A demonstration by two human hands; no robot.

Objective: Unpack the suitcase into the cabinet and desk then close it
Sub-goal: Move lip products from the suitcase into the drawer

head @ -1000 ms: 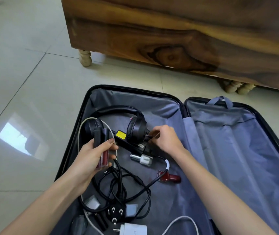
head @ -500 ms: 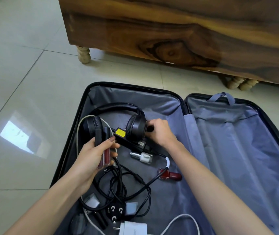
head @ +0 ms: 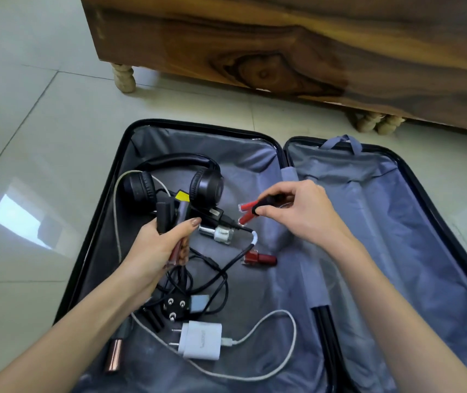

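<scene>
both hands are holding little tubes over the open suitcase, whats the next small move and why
Probably pass the two black-capped red tubes from the right hand into the left hand, which already grips a bundle of dark tubes; that frees the right hand for the small red bottle lying nearby.

bright daylight, window glare on the floor tiles [head: 16, 219], edges bowed.

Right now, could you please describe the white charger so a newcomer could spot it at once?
Start at the open suitcase on the floor, left half, near end. Below the black cables lies the white charger: the only white block, two prongs pointing left, white cord looping from its right.
</scene>
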